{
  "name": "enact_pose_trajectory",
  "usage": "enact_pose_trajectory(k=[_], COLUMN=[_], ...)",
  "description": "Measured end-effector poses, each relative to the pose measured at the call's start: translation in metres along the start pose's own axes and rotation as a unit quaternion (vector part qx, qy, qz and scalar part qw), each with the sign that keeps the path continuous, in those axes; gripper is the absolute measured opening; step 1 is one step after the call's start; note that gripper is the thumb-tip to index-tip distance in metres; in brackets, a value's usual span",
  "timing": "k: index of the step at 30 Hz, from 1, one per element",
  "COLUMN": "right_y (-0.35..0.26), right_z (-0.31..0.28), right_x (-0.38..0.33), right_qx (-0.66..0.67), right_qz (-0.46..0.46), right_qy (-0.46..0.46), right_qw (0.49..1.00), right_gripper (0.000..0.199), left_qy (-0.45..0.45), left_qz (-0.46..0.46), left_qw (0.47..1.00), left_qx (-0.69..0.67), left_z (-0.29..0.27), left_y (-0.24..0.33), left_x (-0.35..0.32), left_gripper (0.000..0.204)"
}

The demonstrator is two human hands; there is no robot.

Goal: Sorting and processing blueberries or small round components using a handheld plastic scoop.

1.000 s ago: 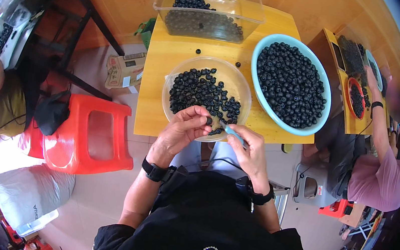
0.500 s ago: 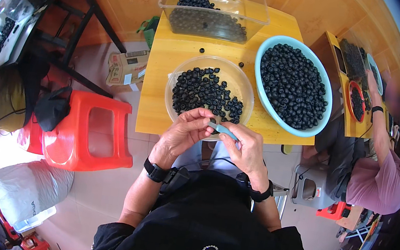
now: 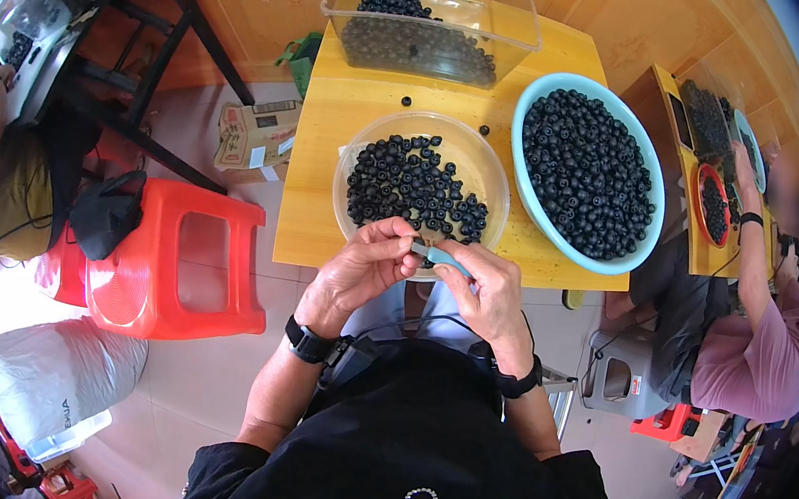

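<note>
Blue-handled tool (image 3: 441,256) is pinched in the right hand (image 3: 487,291) at the desk's near edge; left hand (image 3: 364,267) pinches something small (too hidden to identify) — a slip could nick fingertips.

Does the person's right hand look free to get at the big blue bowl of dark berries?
Probably not at once: the right hand is shut on a small blue tool. The blue bowl sits close by on the table, uncovered, with nothing between.
</note>
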State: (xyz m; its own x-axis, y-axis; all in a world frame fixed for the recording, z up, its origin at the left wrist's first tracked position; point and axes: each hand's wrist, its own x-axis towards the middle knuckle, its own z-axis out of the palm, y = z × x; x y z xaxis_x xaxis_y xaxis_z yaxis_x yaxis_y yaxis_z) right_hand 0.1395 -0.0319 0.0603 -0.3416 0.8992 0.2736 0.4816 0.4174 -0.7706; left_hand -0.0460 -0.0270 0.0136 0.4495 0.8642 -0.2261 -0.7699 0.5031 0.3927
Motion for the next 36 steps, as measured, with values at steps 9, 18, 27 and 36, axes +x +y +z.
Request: enact_pose_trajectory(k=[9,18,27,36], right_y=[0.026,-0.023,-0.007,0.106], right_z=[-0.006,-0.007,-0.016,-0.139], right_x=[-0.007,0.006,-0.007,-0.028], right_qx=[-0.053,0.130,0.094,-0.072], right_qz=[0.048,0.035,0.002,0.188], right_qy=[0.086,-0.004,0.022,0.353], right_qw=[0.994,0.991,0.995,0.914], right_gripper=[0.018,0.026,0.019,0.024], left_qy=[-0.058,-0.026,0.009,0.064], left_qz=[-0.003,0.012,-0.025,0.041], left_qw=[0.998,0.997,0.982,0.980], left_qx=[-0.001,0.071,0.187,0.183], left_z=[0.015,0.010,0.022,0.007], left_y=[0.010,0.000,-0.001,0.005], left_x=[-0.020,-0.009,-0.008,-0.007], left_gripper=[0.013,0.014,0.020,0.013])
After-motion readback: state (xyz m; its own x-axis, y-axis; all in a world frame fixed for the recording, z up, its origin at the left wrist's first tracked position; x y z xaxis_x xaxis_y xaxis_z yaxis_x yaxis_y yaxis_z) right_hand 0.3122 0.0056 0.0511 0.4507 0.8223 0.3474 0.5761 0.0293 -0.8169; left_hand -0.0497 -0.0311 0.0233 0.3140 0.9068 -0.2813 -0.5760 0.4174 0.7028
